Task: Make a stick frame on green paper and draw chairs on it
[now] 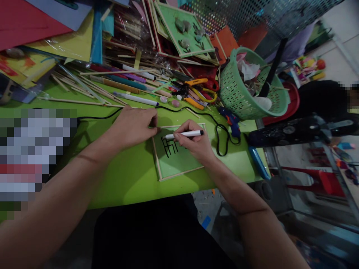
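Observation:
A green card framed with thin wooden sticks (179,164) lies on the bright green table (123,186). Black lines are drawn on its upper left part. My right hand (193,140) is closed round a white marker with a black end (189,133), its tip at the drawn lines. Beside the card's upper left corner rests my left hand (137,125), thumb and forefinger touching the frame's edge. The fingers of my left hand are bent, and whether they pinch the frame is unclear.
Behind the card lie pens, sticks and orange-handled pliers (196,81). A green basket (232,86) with scraps stands at the back right, near a blue glue gun (234,125) with a black cable. Framed cards with stones (193,30) are stacked at the back.

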Demonstrator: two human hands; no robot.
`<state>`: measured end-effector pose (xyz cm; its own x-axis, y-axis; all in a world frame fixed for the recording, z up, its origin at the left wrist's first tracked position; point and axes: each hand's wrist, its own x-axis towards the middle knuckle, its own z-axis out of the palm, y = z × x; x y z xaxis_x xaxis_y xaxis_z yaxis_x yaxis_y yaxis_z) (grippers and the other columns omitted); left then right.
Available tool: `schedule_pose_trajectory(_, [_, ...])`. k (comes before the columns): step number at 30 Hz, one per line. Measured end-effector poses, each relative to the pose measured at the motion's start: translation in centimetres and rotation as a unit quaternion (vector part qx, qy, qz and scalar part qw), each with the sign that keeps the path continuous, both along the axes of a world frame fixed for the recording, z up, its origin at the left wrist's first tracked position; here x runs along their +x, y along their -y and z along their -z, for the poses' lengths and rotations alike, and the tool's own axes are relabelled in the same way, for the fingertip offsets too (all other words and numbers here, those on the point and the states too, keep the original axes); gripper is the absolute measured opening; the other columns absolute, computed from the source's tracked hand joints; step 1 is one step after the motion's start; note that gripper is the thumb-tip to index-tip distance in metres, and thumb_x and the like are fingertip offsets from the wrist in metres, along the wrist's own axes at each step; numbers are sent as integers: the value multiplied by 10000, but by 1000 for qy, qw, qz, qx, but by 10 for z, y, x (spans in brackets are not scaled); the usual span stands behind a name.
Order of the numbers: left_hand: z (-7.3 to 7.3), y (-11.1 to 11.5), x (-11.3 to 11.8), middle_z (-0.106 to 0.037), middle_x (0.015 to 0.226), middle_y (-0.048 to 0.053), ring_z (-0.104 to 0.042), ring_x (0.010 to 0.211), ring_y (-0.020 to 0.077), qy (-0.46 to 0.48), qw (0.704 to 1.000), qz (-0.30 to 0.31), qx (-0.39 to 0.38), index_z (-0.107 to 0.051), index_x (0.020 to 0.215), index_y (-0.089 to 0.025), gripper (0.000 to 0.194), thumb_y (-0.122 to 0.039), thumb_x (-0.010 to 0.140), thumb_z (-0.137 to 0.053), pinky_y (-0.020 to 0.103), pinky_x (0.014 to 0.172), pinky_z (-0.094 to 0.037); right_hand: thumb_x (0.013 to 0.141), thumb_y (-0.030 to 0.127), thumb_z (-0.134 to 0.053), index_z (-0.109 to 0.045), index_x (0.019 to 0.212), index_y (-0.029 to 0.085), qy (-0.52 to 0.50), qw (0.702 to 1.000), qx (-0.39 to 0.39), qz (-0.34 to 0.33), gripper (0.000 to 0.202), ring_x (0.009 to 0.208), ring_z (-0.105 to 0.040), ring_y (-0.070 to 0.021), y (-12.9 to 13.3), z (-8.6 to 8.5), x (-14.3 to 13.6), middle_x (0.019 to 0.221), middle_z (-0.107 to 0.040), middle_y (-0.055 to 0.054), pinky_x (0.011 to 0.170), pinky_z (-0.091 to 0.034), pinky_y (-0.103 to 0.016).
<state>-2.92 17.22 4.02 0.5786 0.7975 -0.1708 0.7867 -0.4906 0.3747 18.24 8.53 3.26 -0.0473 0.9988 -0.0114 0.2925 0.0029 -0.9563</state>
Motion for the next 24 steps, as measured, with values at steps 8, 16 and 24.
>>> schedule_pose_trajectory(8, [2, 1, -1, -786, 967, 81, -728, 982, 343, 26, 1000, -7, 0, -674, 980, -244, 202, -362, 865, -556, 507, 972, -442, 835, 572, -837, -636, 825, 229, -12, 1000, -1, 16, 398, 616, -465, -112, 1, 3, 0, 716, -616, 34, 558, -358, -274])
schedule_pose_trajectory(16, [2, 0, -1, -795, 975, 79, -730, 968, 332, 22, 1000, -1, 4, -668, 973, -244, 188, -350, 872, -550, 486, 926, -456, 844, 572, -815, -626, 814, 235, 7, 1000, 1, 29, 388, 619, -464, -115, 1, 4, 3, 718, -628, 32, 570, -364, -275])
schedule_pose_trajectory(24, [-2, 1, -1, -788, 1002, 84, -724, 1001, 341, 6, 1000, 3, -6, -661, 994, -238, 214, -370, 884, -534, 517, 978, -451, 850, 453, -797, -619, 794, 233, 3, 999, 5, 36, 288, 637, -494, -125, 1, 4, 5, 717, -636, 27, 582, -370, -285])
